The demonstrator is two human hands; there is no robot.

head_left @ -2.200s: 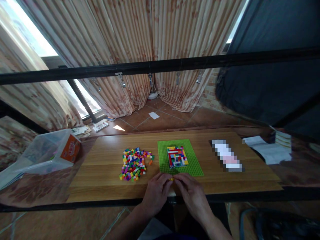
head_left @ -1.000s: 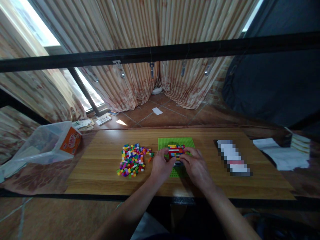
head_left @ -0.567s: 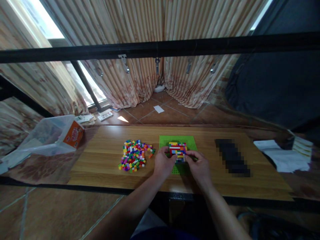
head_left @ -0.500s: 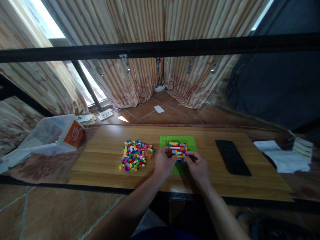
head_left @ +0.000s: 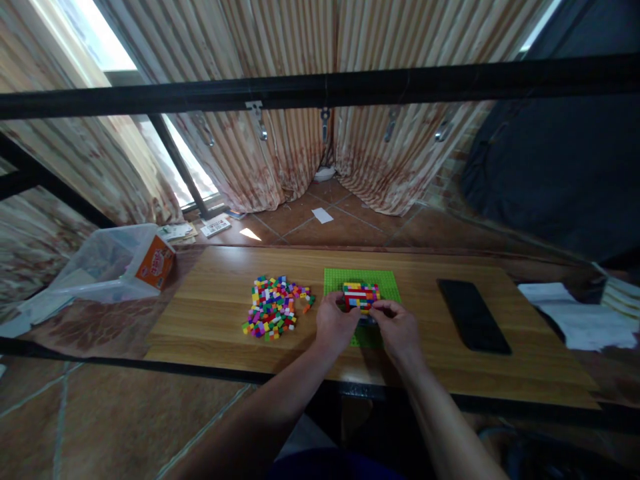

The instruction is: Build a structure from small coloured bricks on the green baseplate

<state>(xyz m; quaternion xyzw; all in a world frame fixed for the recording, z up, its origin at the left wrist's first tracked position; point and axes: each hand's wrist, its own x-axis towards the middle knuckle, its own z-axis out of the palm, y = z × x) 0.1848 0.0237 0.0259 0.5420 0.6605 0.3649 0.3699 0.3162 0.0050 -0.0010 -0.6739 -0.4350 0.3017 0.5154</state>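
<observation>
stretching over the near edge of a wood-grain tabletop, the person's two bare forearms rise from dark blue clothing at the bottom of the view. the right hand has its thumb and forefinger drawn together at the near right edge of a multicoloured toy-brick build; whether a small brick sits between those fingertips i cannot tell. the left hand grips the build at its near left corner, thumb along the near side and fingers round the left side.

the build is low and blocky, with red, white, yellow and blue bricks showing, and it sits on a green studded baseplate, part of which the hands cover. left of the baseplate, and apart from it, lies a loose pile of small mixed-colour bricks. to the right, a black tablet-like device lies flat and slightly askew, its screen dark.

beyond the tabletop's right end are white papers; off its left end is a clear plastic bin with an orange label. farther off, a white sheet lies on brown floor tiles. a black metal rail with hanging hooks crosses in front of pleated, patterned curtains.
</observation>
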